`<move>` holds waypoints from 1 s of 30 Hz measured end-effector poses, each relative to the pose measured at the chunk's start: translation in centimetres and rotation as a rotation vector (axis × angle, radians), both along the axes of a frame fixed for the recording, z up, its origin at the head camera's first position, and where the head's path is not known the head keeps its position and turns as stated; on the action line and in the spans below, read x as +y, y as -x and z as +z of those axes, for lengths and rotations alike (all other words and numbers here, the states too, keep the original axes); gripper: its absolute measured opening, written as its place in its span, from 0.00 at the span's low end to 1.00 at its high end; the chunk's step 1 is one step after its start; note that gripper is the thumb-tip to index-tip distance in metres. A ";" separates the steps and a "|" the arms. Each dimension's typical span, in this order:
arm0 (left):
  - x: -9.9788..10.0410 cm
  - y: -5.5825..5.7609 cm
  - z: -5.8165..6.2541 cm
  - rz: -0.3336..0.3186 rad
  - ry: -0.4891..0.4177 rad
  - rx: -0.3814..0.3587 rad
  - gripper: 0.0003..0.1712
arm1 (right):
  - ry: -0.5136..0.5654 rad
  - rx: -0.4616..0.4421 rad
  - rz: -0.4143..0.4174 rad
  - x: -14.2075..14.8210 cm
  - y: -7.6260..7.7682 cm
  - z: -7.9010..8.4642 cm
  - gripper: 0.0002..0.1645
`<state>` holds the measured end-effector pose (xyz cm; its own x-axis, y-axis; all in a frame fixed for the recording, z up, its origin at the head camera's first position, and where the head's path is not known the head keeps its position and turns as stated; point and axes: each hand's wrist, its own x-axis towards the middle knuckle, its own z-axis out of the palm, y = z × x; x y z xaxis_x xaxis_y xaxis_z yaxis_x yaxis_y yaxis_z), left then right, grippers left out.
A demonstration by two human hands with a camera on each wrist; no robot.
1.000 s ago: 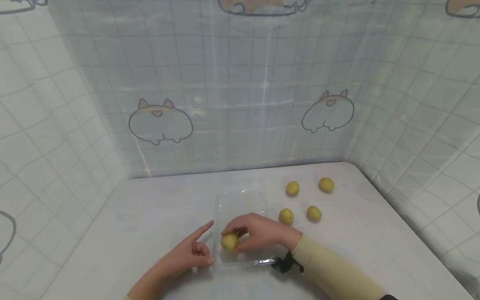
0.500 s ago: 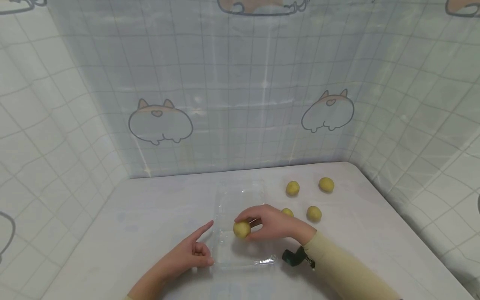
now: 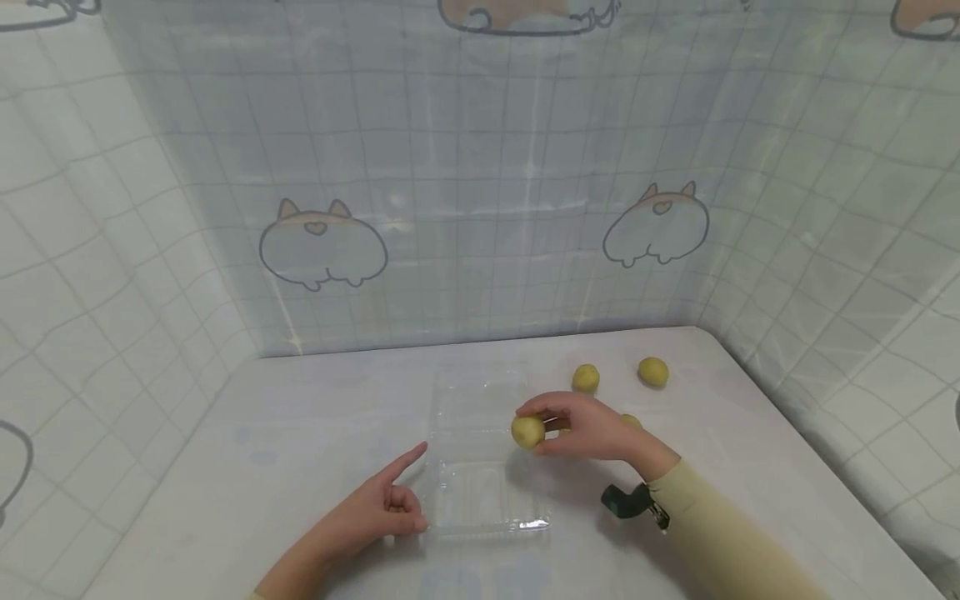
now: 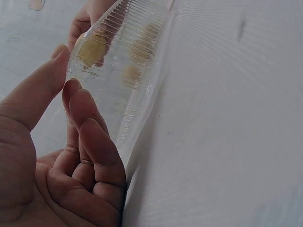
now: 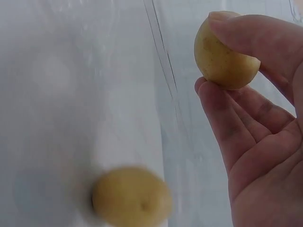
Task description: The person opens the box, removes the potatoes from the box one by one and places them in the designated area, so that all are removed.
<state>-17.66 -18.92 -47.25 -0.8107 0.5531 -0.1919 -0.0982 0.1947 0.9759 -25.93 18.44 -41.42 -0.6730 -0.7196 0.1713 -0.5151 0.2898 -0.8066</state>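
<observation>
My right hand point(image 3: 581, 429) pinches a small yellow potato point(image 3: 528, 432) between thumb and fingertips, just above the right edge of a clear plastic clamshell box point(image 3: 480, 493). The right wrist view shows the held potato point(image 5: 223, 54) close, smooth and lightly specked, the thumb over its top. The box lies unfolded, one half near me, the other behind it. At its left side, my left hand point(image 3: 375, 508) has thumb and index finger stretched out and spread, the tips at the box edge. Its other fingers are curled in. Ribbed box wall point(image 4: 113, 52) stands beside the left fingertips.
On the white table point(image 3: 330, 408), one potato point(image 3: 586, 377) and another potato point(image 3: 653, 372) lie back right. A third potato point(image 3: 630, 420) is partly behind the right hand. Patterned curtain point(image 3: 480, 208) encloses the table's back and sides. A dark strap device point(image 3: 630, 502) sits at the right wrist.
My right hand has carried the potato from over the near half of the box back and to the right, to its right edge. The left hand has stayed in place.
</observation>
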 end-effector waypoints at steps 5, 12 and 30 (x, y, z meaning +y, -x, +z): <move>0.1 0.0 0.1 0.001 0.008 0.004 0.58 | -0.005 0.000 -0.071 2.4 0.2 0.2 0.28; 0.1 0.0 0.2 0.007 0.008 -0.005 0.58 | -0.006 0.023 -0.168 5.4 0.1 0.3 0.29; -0.1 0.3 0.1 -0.007 0.012 0.000 0.57 | -0.118 0.039 -0.365 10.3 0.2 0.0 0.32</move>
<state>-17.94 -19.01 -47.16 -0.8069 0.5562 -0.1988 -0.0969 0.2074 0.9734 -26.15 28.77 -41.37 -0.8830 -0.4504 0.1318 -0.3904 0.5493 -0.7388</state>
